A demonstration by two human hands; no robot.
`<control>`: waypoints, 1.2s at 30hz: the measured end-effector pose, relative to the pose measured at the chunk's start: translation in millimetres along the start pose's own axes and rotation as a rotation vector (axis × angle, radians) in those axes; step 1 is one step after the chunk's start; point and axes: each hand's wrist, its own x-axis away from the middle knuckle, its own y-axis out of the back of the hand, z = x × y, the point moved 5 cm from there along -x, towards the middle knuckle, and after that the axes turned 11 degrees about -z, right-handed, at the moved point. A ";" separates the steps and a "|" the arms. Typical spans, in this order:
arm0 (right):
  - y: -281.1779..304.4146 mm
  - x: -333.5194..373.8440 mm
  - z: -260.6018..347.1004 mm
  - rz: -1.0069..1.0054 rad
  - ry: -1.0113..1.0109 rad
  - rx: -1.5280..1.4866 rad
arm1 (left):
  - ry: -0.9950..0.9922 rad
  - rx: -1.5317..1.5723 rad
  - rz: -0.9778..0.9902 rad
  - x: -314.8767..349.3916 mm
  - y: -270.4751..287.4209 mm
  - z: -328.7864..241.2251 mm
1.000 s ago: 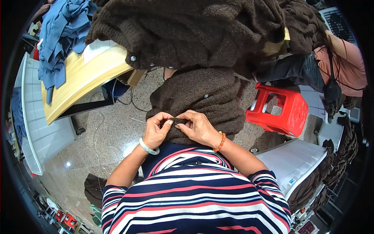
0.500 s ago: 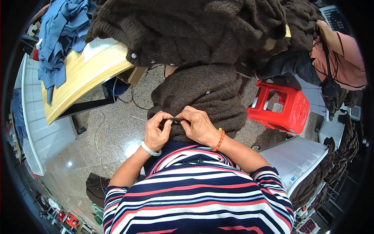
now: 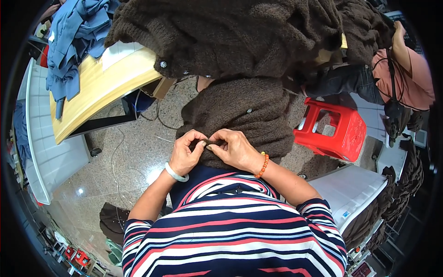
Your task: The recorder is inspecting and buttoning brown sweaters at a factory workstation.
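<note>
A dark brown knitted garment (image 3: 230, 99) lies bunched over my lap, with one shiny button (image 3: 249, 111) on it. My left hand (image 3: 185, 154) is closed, thumb and forefinger pinching a small fold of the knit at its near left edge. Right beside it, my right hand (image 3: 236, 150) pinches the same fold, the fingertips of both hands almost touching. Anything small between the fingertips is hidden. A thin pale line (image 3: 164, 139), perhaps thread or a needle, shows just left of my left hand.
More brown knitwear (image 3: 221, 37) with several shiny buttons covers the table ahead. Blue garments (image 3: 76, 41) lie on a wooden tabletop (image 3: 101, 87) at left. A red stool (image 3: 350, 134) and a white bin (image 3: 350, 189) stand at right. A person in pink (image 3: 406, 83) is at far right.
Both hands stay at the same fold; the fingertips have shifted slightly and less of the fold shows between them. The person at far right has moved a hand outward along the brown knitwear.
</note>
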 end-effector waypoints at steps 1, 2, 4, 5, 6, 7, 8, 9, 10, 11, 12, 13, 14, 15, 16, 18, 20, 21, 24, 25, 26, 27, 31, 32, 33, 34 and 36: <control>0.2 -0.5 0.5 0.002 0.001 0.000 | -0.008 -0.008 -0.034 0.0 0.1 -2.0; 0.4 -1.1 0.7 0.011 -0.013 -0.006 | -0.017 -0.017 -0.068 0.0 0.1 -4.4; -0.3 -2.1 -0.8 0.021 -0.025 -0.010 | -0.129 -0.082 -0.113 -2.0 -1.0 -14.9; -1.5 -2.6 -3.3 0.019 -0.009 0.034 | -0.242 -0.148 -0.156 -2.6 -1.3 -23.7; -1.9 -3.3 -4.3 0.017 0.009 0.078 | -0.244 -0.147 -0.158 -2.6 -3.4 -28.7; -0.6 -4.4 -3.6 0.016 0.010 0.081 | -0.281 -0.195 -0.238 -1.4 -2.5 -36.2; 1.6 -5.6 -4.5 0.006 -0.052 0.011 | -0.318 -0.242 -0.318 0.8 -0.2 -43.3; 3.5 -6.8 -6.3 -0.003 -0.114 -0.060 | -0.320 -0.240 -0.319 4.7 0.1 -48.3; 2.7 -7.7 -13.2 0.012 -0.186 -0.129 | -0.286 -0.220 -0.323 11.6 1.3 -51.9; 4.2 -8.4 -15.5 0.013 -0.183 -0.128 | -0.252 -0.201 -0.326 16.3 1.7 -52.8; 2.7 -8.1 -20.0 0.055 -0.302 -0.289 | -0.275 -0.197 -0.313 18.2 -0.3 -51.5; -0.5 -6.7 -21.6 0.098 -0.421 -0.451 | -0.275 -0.197 -0.317 18.9 -1.1 -48.9; -1.1 -6.9 -19.4 0.119 -0.443 -0.509 | -0.202 -0.141 -0.317 18.5 -2.1 -42.9; -1.5 -6.6 -19.4 0.121 -0.440 -0.508 | -0.130 -0.084 -0.315 18.2 -3.4 -37.1; -1.6 -5.8 -21.1 0.093 -0.457 -0.565 | -0.130 -0.042 -0.342 16.7 -3.5 -35.1; -1.6 -3.9 -22.8 0.066 -0.473 -0.622 | -0.111 -0.017 -0.349 15.1 -4.0 -31.9; 0.3 -2.2 -24.9 0.042 -0.499 -0.631 | -0.094 0.012 -0.359 14.0 -5.2 -30.3; -0.5 -1.2 -25.8 0.044 -0.498 -0.629 | -0.131 -0.006 -0.358 14.6 -6.0 -32.0; -1.7 0.8 -25.2 0.016 -0.441 -0.596 | -0.169 -0.018 -0.369 16.1 -7.8 -31.9; -2.4 1.1 -25.4 0.016 -0.442 -0.596 | -0.171 -0.012 -0.382 16.0 -8.0 -31.5; -2.6 1.1 -24.6 0.003 -0.407 -0.588 | -0.170 -0.012 -0.382 15.9 -8.4 -31.4; -2.9 1.3 -23.8 -0.010 -0.372 -0.580 | -0.167 -0.017 -0.383 15.9 -8.6 -31.2; -2.6 1.7 -22.6 -0.050 -0.307 -0.488 | -0.250 -0.086 -0.414 14.4 -12.2 -30.7; 0.6 0.8 -17.7 -0.064 -0.238 -0.374 | -0.249 -0.086 -0.416 14.4 -13.0 -29.5; 3.3 0.1 -12.4 -0.078 -0.169 -0.260 | -0.238 -0.090 -0.413 14.3 -13.9 -28.0; 4.6 0.3 -9.1 -0.078 -0.169 -0.260 | -0.228 -0.092 -0.409 14.0 -14.7 -27.3; 7.0 0.4 -0.9 -0.077 -0.087 -0.176 | -0.246 -0.107 -0.405 14.0 -15.2 -28.5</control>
